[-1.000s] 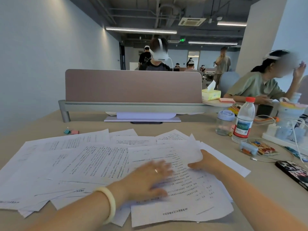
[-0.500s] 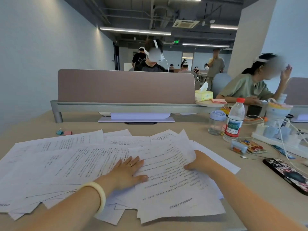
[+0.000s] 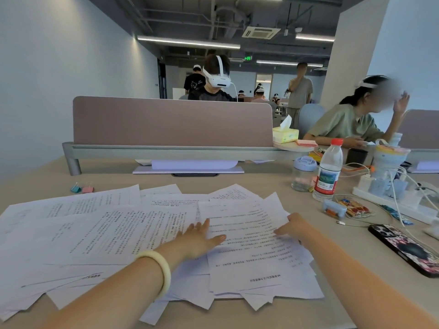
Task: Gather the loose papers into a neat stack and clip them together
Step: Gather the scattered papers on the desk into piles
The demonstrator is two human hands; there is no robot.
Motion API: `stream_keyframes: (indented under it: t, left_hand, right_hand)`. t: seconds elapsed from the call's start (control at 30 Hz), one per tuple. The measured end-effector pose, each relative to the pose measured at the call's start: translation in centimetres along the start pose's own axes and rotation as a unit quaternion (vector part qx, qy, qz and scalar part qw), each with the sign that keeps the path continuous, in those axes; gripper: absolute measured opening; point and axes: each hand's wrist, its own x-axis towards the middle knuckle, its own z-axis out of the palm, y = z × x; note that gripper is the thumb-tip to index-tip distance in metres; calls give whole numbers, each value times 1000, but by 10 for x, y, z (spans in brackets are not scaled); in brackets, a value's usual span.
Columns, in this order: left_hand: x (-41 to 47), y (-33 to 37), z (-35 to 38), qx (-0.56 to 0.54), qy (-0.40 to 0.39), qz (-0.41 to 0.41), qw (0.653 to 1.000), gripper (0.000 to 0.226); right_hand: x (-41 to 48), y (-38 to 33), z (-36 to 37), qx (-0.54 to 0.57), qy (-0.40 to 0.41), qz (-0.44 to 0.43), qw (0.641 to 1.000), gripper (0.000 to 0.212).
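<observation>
Several printed white papers (image 3: 114, 231) lie fanned and overlapping across the beige desk (image 3: 268, 181) in front of me. My left hand (image 3: 198, 238) rests flat, fingers spread, on the sheets near the middle, a pale bangle on its wrist. My right hand (image 3: 294, 226) pinches the right edge of the top sheets (image 3: 247, 255) of the right-hand pile. Two small binder clips (image 3: 82, 188), one teal and one pink, sit on the desk beyond the papers at the far left.
A desk divider (image 3: 171, 122) closes the far side. To the right stand a water bottle (image 3: 327, 169), a small jar (image 3: 303, 173), a power strip with cables (image 3: 392, 198), snack packets (image 3: 354, 208) and a phone (image 3: 406, 249). A person sits at the right.
My left hand slid left across the sheets and now lies flat near the middle. The right-hand pile shifted slightly under my right hand. My view has drifted right.
</observation>
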Motion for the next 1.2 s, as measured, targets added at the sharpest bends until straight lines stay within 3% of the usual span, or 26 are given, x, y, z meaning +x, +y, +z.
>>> stream_keyframes:
  t: [0.13, 0.37, 0.47, 0.57, 0.7, 0.87, 1.0, 1.07, 1.2]
  left_hand:
    - [3, -4, 4, 8, 17, 4, 1000, 90]
    - [-2, -13, 2, -83, 38, 33, 995, 89]
    - [-4, -11, 0, -136, 68, 20, 988, 88]
    - [-3, -5, -4, -43, 89, 4, 995, 85]
    - [-3, 23, -13, 3, 83, 33, 996, 84]
    - [4, 47, -3, 33, 20, 34, 999, 86]
    - [4, 45, 9, 59, 18, 36, 997, 82]
    - [3, 43, 8, 45, 21, 39, 998, 84]
    - [-2, 40, 3, -1, 25, 51, 998, 87]
  right_hand:
    - [1, -6, 3, 53, -20, -12, 998, 69]
    - [5, -3, 8, 6, -14, -14, 1000, 63]
    - [3, 12, -9, 56, 43, -9, 997, 35]
    - [-6, 33, -29, 37, 115, -5, 993, 3]
    - [-22, 50, -25, -27, 99, -16, 995, 13]
    - [-8, 55, -1, -10, 61, 36, 997, 66]
    - [-7, 45, 1, 176, 66, 41, 981, 74]
    - [-9, 39, -1, 263, 65, 58, 961, 67]
    - [-4, 27, -3, 296, 53, 49, 953, 61]
